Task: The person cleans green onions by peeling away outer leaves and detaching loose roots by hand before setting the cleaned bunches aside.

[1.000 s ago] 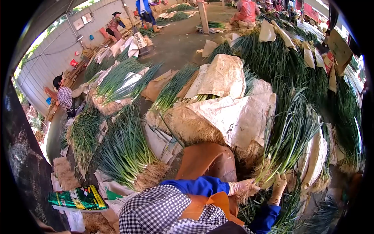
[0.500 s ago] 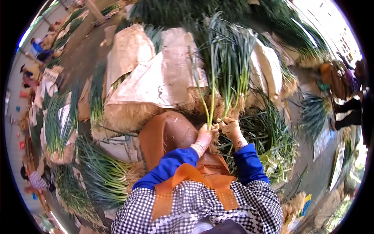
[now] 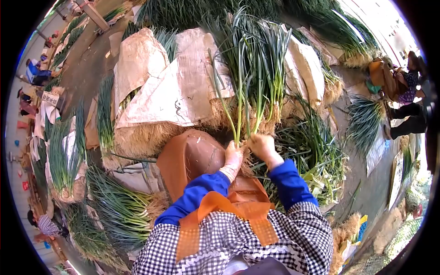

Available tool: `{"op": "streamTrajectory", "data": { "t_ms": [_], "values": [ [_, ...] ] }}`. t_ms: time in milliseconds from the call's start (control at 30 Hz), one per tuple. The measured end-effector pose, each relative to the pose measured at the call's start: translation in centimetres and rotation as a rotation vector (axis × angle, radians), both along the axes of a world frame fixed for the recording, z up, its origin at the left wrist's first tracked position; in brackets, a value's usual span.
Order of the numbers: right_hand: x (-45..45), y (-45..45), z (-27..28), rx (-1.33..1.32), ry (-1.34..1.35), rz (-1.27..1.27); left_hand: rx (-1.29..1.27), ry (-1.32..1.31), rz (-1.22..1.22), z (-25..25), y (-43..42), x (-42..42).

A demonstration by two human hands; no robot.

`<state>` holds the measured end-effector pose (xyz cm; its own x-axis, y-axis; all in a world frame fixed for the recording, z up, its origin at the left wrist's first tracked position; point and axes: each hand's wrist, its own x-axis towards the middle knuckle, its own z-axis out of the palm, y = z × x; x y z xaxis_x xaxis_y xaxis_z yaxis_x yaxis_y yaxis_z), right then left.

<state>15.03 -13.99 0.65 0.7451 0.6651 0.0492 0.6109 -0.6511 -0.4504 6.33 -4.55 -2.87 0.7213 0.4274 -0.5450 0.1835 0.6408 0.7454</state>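
Green stalks (image 3: 238,123) stretch away beyond our brown apron (image 3: 197,151).
Our left hand (image 3: 233,157) clasps their bases just beside the apron; our right hand (image 3: 262,147) crowds close, its grip unclear. Holding low likely steadies stems without bruising.

My blue-sleeved right hand (image 3: 262,147) is turning back-upward (its fingers are blurring) and working closer to my blue-sleeved left hand (image 3: 233,156) than a second ago.
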Motion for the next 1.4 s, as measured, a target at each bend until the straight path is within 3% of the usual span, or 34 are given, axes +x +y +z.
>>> {"op": "streamTrajectory", "data": {
  "t_ms": [67, 133, 200, 267, 333, 367, 400, 433, 467, 500, 533, 600, 667, 700, 733, 800, 867, 933, 967, 1000, 1033, 1067, 1100, 1133, 1200, 1233, 1300, 1333, 1367, 1400],
  "values": [
    [-3.9, -1.9, 1.5, 0.370, 0.157, -0.031, -0.067, -0.087, -0.005, -1.5, 0.6, 0.0],
    [-6.2, -5.9, 4.7, 0.380, 0.580, -0.175, -0.195, -0.031, 0.020, 0.4, 1.2, 0.0],
    [-6.9, -10.7, 3.4, 0.557, 0.681, -0.369, -0.194, -0.030, -0.012, -0.8, 1.4, 0.0],
    [-4.4, -16.0, 0.7, -0.374, 0.552, -0.331, -0.281, -0.117, -0.017, -1.3, 1.6, 0.0],
    [-3.4, -17.2, 0.2, -1.060, 0.481, 0.187, -0.279, -0.109, -0.040, -0.1, 1.3, 0.1],
    [-2.8, -15.6, -1.1, -0.761, 0.460, 0.025, -0.255, -0.132, -0.069, 0.1, 1.3, 0.1],
    [-2.8, -11.8, 2.4, -0.383, 0.359, -0.105, -0.235, -0.149, -0.092, 0.2, 1.1, -0.3],
    [-1.6, -9.9, 2.1, -0.028, 0.878, -0.371, -0.180, -0.173, -0.121, -0.3, 1.0, -0.6],
    [-1.5, -7.3, 1.5, 0.348, 1.010, -0.406, -0.175, -0.174, -0.121, -0.2, 0.9, -0.6],
    [-1.1, -4.9, 0.9, 0.409, 1.075, -0.371, -0.277, -0.172, -0.088, -0.1, 0.8, -0.4],
    [-1.3, -3.0, -0.5, 0.343, 0.893, -0.262, -0.377, -0.167, -0.055, 0.1, 0.9, -0.2],
    [-2.1, -0.7, -2.5, 0.003, 0.243, -0.051, -0.290, -0.146, -0.046, 0.2, 1.4, 0.3],
    [-2.8, -1.2, 0.1, -0.064, 0.127, 0.096, -0.142, -0.086, -0.022, -0.1, 1.2, 0.2],
    [-3.1, -1.4, 1.2, -0.127, 0.006, 0.238, -0.279, -0.104, -0.070, 1.2, 1.2, -0.3],
    [-3.5, -2.0, 1.2, -0.124, 0.008, 0.230, -0.253, -0.086, -0.085, 0.8, 0.7, -0.1],
    [-5.6, -4.1, 1.0, 0.240, 0.405, 0.530, -0.399, 0.021, -0.167, 0.5, 1.7, -0.4],
    [-7.5, -4.4, 5.6, 0.099, 0.644, 0.574, -0.376, 0.060, -0.199, 0.7, 1.7, 0.0],
    [-3.8, -6.4, 2.2, -0.099, 0.691, 0.443, -0.396, 0.222, -0.170, 4.2, 1.8, 0.2],
    [-1.5, -7.4, -1.0, -0.175, 0.639, 0.393, -0.566, 0.015, -0.287, 2.0, 2.9, -0.3],
    [0.1, -7.0, -0.5, -0.490, 0.562, -0.030, -0.564, 0.018, -0.291, 1.0, 3.3, -0.5],
    [1.2, -6.2, -1.5, 0.093, 0.668, -0.088, -0.695, -0.074, -0.347, 0.5, 3.5, -0.6],
    [1.7, -6.3, -2.2, 0.520, 1.243, -0.372, -0.826, -0.168, -0.401, 0.0, 3.5, -0.5],
    [2.1, -4.9, -0.7, 0.694, 1.258, -0.275, -0.855, -0.141, -0.384, -0.5, 3.4, -0.5],
    [2.5, -3.5, -3.3, 0.899, 1.388, -0.320, -0.851, -0.138, -0.381, 0.0, 3.3, -0.9],
    [2.5, 0.0, -6.5, 1.183, 0.991, -0.307, -0.695, 0.003, -0.366, 1.5, 3.0, -1.1],
    [2.2, 0.9, -5.7, 1.097, 1.038, -0.394, -0.420, 0.118, -0.278, 1.9, 2.0, -1.0],
    [2.1, 2.3, -6.6, 1.082, 0.950, -0.450, -0.274, 0.009, -0.244, 2.5, 1.5, -1.3],
    [1.9, 2.5, -6.5, 1.015, 0.895, -0.470, -0.207, -0.065, -0.255, 2.8, 1.3, -1.3],
    [1.5, 2.6, -6.5, 1.185, 0.961, -0.447, -0.082, -0.005, -0.333, 3.0, 0.8, -1.7],
    [1.2, 2.9, -6.2, 1.142, 0.943, -0.548, 0.044, 0.052, -0.412, 4.4, 0.3, -1.7]
  ]
}}
